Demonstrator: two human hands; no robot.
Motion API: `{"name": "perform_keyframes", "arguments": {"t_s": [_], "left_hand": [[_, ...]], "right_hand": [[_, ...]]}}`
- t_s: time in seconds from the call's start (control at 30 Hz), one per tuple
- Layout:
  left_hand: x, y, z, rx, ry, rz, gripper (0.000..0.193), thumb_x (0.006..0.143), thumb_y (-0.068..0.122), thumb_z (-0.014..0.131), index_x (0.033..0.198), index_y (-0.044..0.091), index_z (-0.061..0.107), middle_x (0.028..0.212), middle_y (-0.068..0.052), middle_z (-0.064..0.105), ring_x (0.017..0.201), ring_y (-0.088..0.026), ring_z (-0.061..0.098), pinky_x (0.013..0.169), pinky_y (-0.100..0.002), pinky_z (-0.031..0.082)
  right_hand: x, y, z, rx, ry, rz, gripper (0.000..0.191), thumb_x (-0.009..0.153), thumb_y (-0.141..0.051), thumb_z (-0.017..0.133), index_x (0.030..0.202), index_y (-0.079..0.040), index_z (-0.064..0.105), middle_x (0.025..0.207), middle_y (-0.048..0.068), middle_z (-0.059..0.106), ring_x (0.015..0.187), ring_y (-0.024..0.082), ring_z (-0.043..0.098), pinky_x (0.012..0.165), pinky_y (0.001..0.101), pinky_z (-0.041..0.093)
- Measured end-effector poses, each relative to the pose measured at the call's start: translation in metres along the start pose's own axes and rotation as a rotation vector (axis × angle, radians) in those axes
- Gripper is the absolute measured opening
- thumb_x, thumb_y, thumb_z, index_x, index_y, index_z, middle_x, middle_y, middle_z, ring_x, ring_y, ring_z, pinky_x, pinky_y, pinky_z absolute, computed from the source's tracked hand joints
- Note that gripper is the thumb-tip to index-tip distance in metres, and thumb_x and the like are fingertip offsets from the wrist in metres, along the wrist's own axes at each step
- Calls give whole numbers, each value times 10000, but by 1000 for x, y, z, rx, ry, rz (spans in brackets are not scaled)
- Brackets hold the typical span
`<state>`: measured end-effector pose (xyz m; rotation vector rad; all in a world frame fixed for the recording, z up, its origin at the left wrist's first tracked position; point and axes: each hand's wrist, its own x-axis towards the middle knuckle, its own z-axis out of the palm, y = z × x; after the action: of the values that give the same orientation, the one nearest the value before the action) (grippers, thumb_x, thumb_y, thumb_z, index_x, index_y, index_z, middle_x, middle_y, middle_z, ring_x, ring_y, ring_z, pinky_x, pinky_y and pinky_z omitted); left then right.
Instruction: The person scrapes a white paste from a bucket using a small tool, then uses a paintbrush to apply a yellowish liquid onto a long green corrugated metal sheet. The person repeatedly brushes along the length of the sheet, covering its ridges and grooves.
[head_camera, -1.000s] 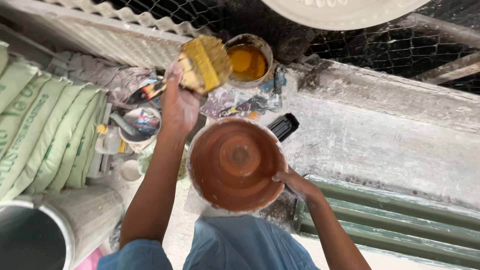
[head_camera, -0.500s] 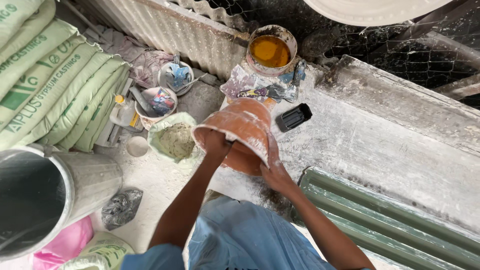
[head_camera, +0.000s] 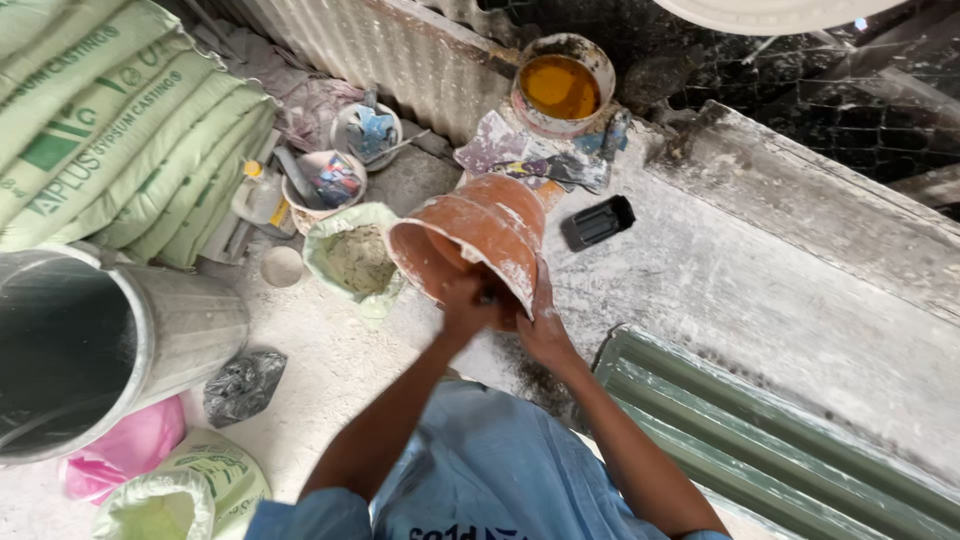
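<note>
Tipping the terracotta pot (head_camera: 480, 240) on its side on the dusty bench (head_camera: 760, 290), the left hand (head_camera: 468, 305) reaches inside its mouth, grip blurred beyond telling; the right hand (head_camera: 545, 335) presses flat against its rim. Working the inner wall calls for a steady brace.

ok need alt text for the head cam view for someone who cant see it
Seen from above, a person tilts a terracotta-coloured pot on a dusty white bench, the left hand at its rim and the right hand against its side. A tub of orange paint and stacked green sacks lie beyond.
</note>
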<state>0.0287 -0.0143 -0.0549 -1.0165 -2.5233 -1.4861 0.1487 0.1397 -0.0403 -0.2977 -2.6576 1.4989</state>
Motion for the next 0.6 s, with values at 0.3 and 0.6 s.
{"name": "perform_keyframes", "arguments": {"t_s": [0.3, 0.6], "left_hand": [[-14, -47, -44, 299, -105, -226, 246, 823, 200, 734, 970, 3, 718, 852, -169, 734, 819, -335, 698, 728, -449, 556], [13, -20, -17, 65, -340, -347, 211, 872, 235, 729, 951, 39, 740, 863, -170, 738, 784, -336, 733, 722, -449, 582]], "right_hand": [[7, -7, -5, 88, -75, -26, 950, 889, 30, 485, 1638, -111, -83, 1612, 349, 261, 1489, 471, 340, 1211, 440, 285], [34, -19, -40, -265, -328, 269, 1040, 948, -246, 652, 1592, -217, -164, 1637, 288, 285, 1215, 496, 600, 1074, 460, 451]]}}
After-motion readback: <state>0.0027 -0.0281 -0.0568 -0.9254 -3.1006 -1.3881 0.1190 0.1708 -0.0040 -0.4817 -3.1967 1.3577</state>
